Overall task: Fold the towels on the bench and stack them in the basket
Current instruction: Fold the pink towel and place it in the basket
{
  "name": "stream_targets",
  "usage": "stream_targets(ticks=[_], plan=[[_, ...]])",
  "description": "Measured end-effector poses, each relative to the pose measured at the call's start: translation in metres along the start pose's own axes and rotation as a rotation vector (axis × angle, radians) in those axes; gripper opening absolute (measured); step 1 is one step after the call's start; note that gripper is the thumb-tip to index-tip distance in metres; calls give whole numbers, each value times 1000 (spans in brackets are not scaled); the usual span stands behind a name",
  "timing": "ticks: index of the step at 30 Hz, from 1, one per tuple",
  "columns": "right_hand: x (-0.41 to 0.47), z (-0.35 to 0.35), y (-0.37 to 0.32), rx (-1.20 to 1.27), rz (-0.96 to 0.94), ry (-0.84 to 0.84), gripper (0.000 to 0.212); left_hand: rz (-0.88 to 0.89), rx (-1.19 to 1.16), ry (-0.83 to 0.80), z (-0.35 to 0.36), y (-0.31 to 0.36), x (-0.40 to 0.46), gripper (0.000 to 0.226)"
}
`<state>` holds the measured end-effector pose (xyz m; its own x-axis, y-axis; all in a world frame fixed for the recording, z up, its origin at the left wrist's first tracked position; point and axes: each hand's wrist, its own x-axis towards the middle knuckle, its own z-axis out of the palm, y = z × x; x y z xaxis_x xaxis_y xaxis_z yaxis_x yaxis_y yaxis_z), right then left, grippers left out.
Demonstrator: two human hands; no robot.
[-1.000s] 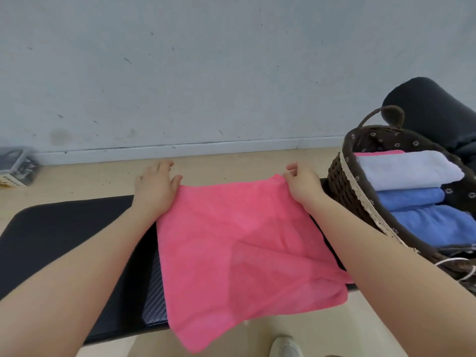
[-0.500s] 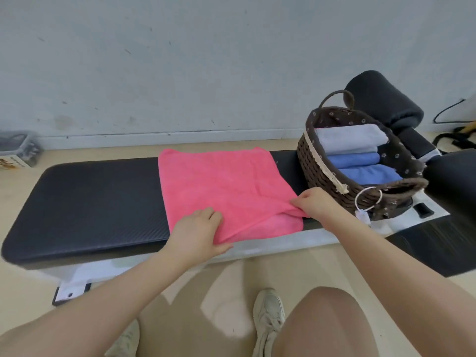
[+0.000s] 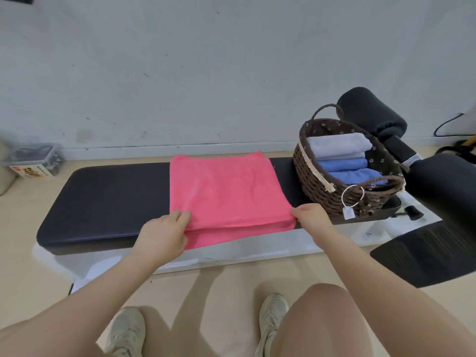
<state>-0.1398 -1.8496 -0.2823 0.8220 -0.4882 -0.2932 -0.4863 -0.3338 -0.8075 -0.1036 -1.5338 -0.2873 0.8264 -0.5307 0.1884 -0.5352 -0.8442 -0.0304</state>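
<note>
A pink towel (image 3: pixel 226 191) lies spread across the black padded bench (image 3: pixel 103 199), its near edge folded under and hanging a little over the bench's front. My left hand (image 3: pixel 162 233) pinches the towel's near left corner. My right hand (image 3: pixel 311 217) pinches its near right corner. A brown wicker basket (image 3: pixel 316 186) stands on the bench's right end, just right of the towel. Inside it lie a folded pale grey towel (image 3: pixel 337 145) and two folded blue towels (image 3: pixel 345 164), stacked side by side.
A white tag on a ring (image 3: pixel 349 211) hangs from the basket's near handle. Black padded rollers (image 3: pixel 371 112) and a black pad (image 3: pixel 448 186) of the bench frame stand at the right. A clear plastic box (image 3: pixel 36 161) sits on the floor at the far left, by the wall.
Both hands have left the towel's far corners, come back to its near edge and taken the near corners. The towel now lies flat on the bench. The view has pulled back.
</note>
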Motion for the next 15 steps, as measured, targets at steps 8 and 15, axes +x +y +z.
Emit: stream_targets(ticks=[8, 15], plan=[[1, 11, 3, -337, -15, 122, 46, -173, -96, -68, 24, 17, 0, 17], [3, 8, 15, -263, -18, 222, 40, 15, -30, 13, 22, 20, 4, 51]])
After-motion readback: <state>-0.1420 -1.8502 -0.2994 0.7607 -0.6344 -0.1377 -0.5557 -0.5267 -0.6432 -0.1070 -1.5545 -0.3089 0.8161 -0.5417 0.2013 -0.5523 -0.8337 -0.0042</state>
